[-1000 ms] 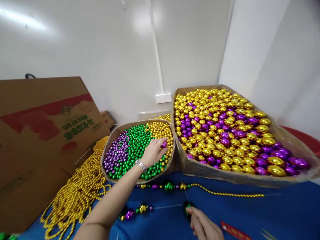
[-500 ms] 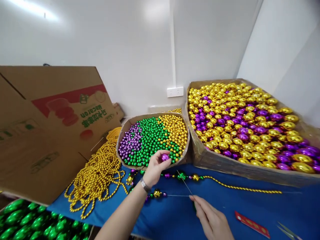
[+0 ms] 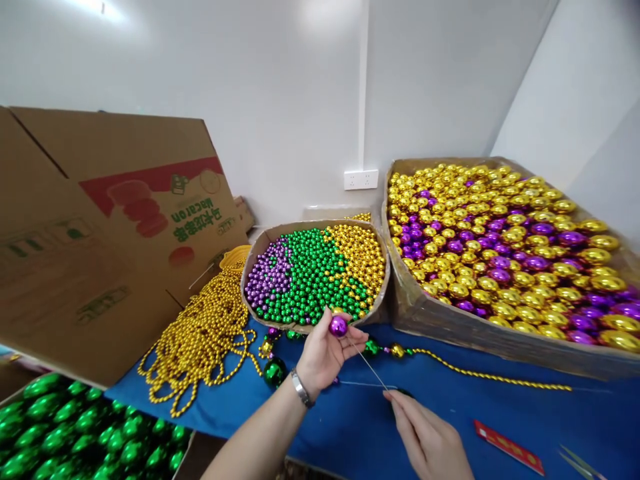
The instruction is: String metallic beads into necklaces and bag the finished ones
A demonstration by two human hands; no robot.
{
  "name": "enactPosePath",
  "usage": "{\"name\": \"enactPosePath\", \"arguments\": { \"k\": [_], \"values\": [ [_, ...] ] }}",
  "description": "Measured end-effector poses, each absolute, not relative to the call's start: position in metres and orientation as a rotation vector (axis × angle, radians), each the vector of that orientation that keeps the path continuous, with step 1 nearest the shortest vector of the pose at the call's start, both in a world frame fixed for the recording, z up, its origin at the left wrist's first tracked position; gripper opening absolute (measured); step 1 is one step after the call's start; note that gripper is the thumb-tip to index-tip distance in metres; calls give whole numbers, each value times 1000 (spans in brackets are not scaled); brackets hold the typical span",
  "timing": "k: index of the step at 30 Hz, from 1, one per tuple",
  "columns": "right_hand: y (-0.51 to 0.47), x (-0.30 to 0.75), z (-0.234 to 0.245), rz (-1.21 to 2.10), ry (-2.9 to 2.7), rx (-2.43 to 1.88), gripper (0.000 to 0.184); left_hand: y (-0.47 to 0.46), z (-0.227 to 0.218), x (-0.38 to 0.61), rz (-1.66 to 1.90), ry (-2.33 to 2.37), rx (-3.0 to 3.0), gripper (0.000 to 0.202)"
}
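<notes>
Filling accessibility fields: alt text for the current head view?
A person's left hand holds a shiny purple round bead near the tip of a thin, straight grey needle in the right hand, over a blue cloth. Behind, an open cardboard box holds small purple, green and gold beads; right of it, a larger cardboard box holds gold and purple beads.

Purple bead [image 3: 339, 326]: mirror-glossy, smooth, plastic-looking
Needle [image 3: 369, 365]: metallic, smooth
Wristband [image 3: 301, 389]: polished metal
Table cover [image 3: 345, 427]: matt blue cloth
Macaron carton [image 3: 50, 167]: matt cardboard (its print equally dull)
Gold strands [image 3: 205, 333]: glossy, smooth, plastic-looking
</notes>
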State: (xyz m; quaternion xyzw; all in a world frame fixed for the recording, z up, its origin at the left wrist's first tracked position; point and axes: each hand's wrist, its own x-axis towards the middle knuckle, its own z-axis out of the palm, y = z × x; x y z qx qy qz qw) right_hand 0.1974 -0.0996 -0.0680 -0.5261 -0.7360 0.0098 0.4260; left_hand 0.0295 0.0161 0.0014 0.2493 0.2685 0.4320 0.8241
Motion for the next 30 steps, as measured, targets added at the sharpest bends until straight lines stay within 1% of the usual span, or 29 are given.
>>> {"name": "enactPosePath", "arguments": {
  "k": [7,12,17,20,23,25,27,30],
  "values": [
    [-98,197,-73,-42,-1848,-1304,29,8,1,35,936,636,629,47],
    [-99,199,-75,-92,-1860,-1315,28,-3,-7,39,1064,809,1133,34],
    [-99,199,-78,-13,-1878,-1285,27,-13,-19,44,987,762,1109,35],
    [-98,198,-78,-36,-1881,-1284,26,-16,-22,45,936,791,1277,35],
    [-99,200,-78,-62,-1884,-1281,26,-7,-17,34,870,779,1480,40],
    [-99,203,-78,-106,-1871,-1284,26,9,-11,20,898,907,1723,37],
    [-99,205,-79,-145,-1850,-1294,27,33,-5,2,906,1207,2047,28],
    [-99,204,-79,-147,-1841,-1296,27,68,-3,-21,708,1630,2332,15]
  ]
}}
